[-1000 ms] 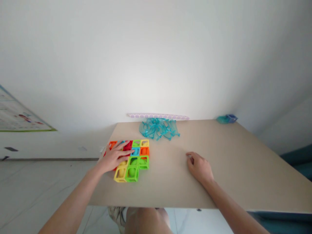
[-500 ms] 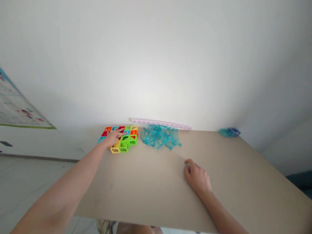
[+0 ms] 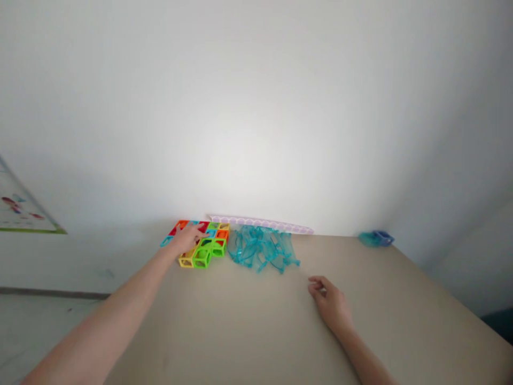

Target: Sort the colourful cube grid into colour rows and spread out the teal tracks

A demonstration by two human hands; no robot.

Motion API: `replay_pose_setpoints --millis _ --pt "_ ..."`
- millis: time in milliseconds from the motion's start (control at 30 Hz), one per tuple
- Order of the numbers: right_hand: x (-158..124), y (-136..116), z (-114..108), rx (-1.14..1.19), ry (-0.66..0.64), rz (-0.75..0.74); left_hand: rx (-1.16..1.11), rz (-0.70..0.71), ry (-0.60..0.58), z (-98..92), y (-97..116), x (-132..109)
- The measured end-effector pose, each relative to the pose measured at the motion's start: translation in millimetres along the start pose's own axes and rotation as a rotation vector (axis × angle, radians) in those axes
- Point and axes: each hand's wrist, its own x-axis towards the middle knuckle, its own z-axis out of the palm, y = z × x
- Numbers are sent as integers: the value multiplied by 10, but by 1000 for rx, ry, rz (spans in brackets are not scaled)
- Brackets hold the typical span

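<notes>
My left hand [image 3: 187,239] lies flat with fingers stretched out on a block of joined coloured plastic cubes [image 3: 208,250] at the far left corner of the beige table [image 3: 256,331]. The cubes are yellow, green, orange, red and blue, and the hand covers part of them. My right hand [image 3: 332,306] rests on the table's middle right, fingers curled loosely inward, with nothing visible in it. A heap of clear teal plastic pieces [image 3: 260,248] lies just right of the cubes, between the two hands.
A pale purple patterned strip [image 3: 260,223] lies along the table's far edge against the white wall. A small teal and blue object [image 3: 375,238] sits at the far right corner. A poster [image 3: 20,211] hangs on the wall at left.
My left hand has pushed the cube block away from me, from the near left part of the table to its far left corner beside the teal heap. The right hand has barely moved.
</notes>
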Motion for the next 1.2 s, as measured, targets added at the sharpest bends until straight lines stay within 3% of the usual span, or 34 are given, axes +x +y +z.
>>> replay_pose_setpoints --millis 100,133,200,267,367,467,700,1000,1200 --pt "45 5 19 -2 30 37 -26 24 247 297 322 -279" --pt "52 4 22 -14 42 39 -125 77 424 472 468 -418" --pt "66 -5 25 -52 72 35 -178 163 428 881 774 -710" --pt "90 -14 31 -79 128 10 -223 266 356 1258 1034 -943" --pt "160 -10 59 -66 216 -52 -294 417 255 1546 1221 -1077" --pt "262 17 112 -32 232 -103 -347 468 264 1493 1166 -1005" --pt "439 59 216 55 226 -152 -357 332 475 1197 827 -829" --pt "530 47 189 289 222 -63 -274 270 539 1187 814 -815" --pt "545 38 198 367 184 -37 -157 153 642 1106 653 -753"
